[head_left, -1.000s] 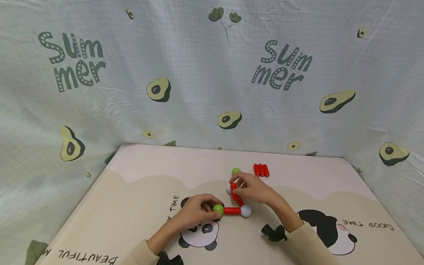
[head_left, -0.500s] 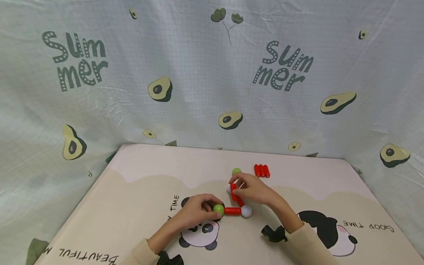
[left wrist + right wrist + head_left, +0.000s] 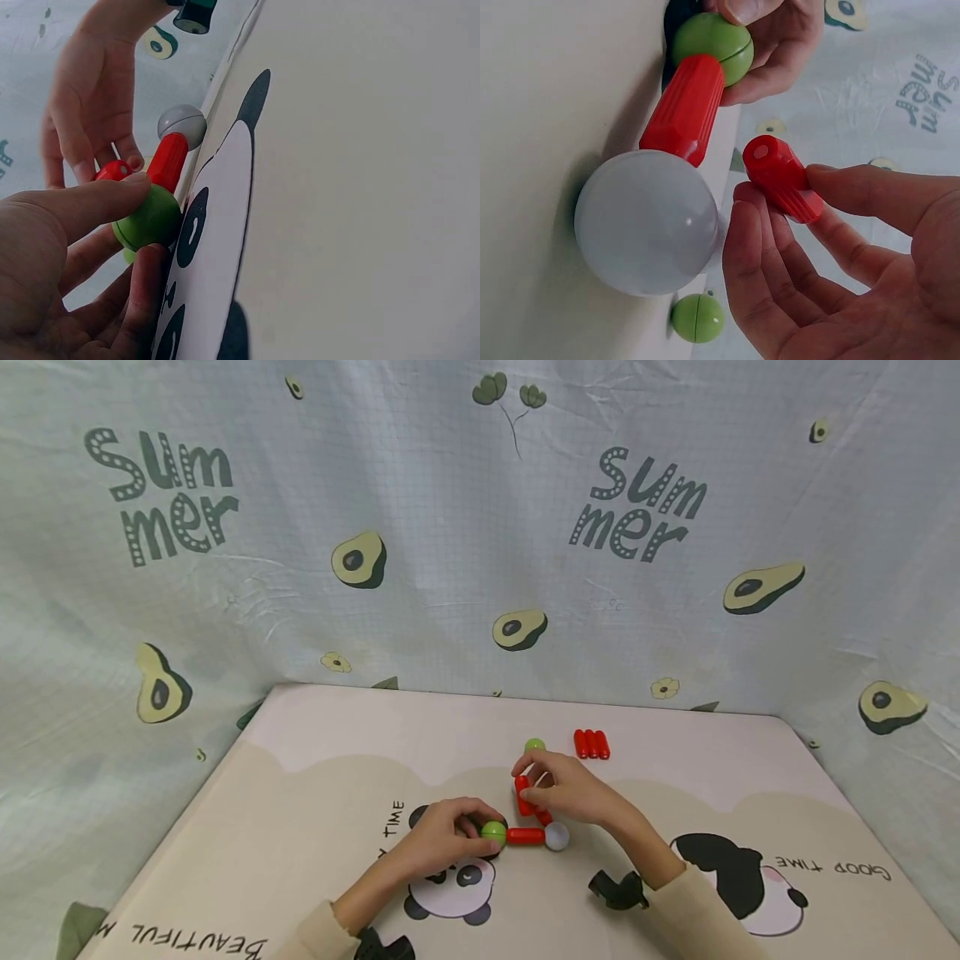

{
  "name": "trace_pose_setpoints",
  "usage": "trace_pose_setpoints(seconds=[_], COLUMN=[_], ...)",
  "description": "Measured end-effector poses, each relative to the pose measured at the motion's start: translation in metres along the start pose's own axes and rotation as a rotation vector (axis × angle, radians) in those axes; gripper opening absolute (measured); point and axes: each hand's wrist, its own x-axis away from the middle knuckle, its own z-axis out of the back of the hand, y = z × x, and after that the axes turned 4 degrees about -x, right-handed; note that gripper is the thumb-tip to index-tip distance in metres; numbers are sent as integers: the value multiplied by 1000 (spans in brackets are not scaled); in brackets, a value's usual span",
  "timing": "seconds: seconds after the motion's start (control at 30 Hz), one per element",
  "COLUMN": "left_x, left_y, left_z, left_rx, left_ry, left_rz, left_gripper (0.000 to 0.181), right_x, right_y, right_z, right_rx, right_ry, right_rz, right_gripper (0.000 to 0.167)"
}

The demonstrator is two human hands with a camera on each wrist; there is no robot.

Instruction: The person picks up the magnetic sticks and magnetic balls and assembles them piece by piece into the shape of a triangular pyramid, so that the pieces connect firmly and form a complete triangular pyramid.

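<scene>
With thumb and fingers, my left hand grips a green ball on the table. A red rod joins that ball to a pale grey ball, which rests on the table at the rod's right end. Just above them, my right hand pinches a separate red rod, whose end shows a small pale disc. Part of another red rod appears below the held one, near the grey ball. Beyond the right hand's fingers is a second green ball, partly covered in the head view.
Several loose red rods lie side by side at the back of the table. Black wrist mounts sit by both sleeves. A printed cloth hangs behind the table, whose cover bears panda and dog pictures.
The right hand shifts slightly left with its red rod. A pale ball seen earlier left of that rod is now hidden in the head view. The left hand stays in place.
</scene>
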Motion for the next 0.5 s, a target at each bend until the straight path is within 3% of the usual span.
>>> trace_pose_setpoints(seconds=[0.5], left_x=[-1], left_y=[1], left_z=[-1], left_rx=[-6], left_ry=[1], left_rz=[-3], left_gripper=[30], right_x=[1], right_y=[-6], right_z=[-8], right_rx=[-8], right_ry=[-12], right_rz=[18], right_gripper=[27])
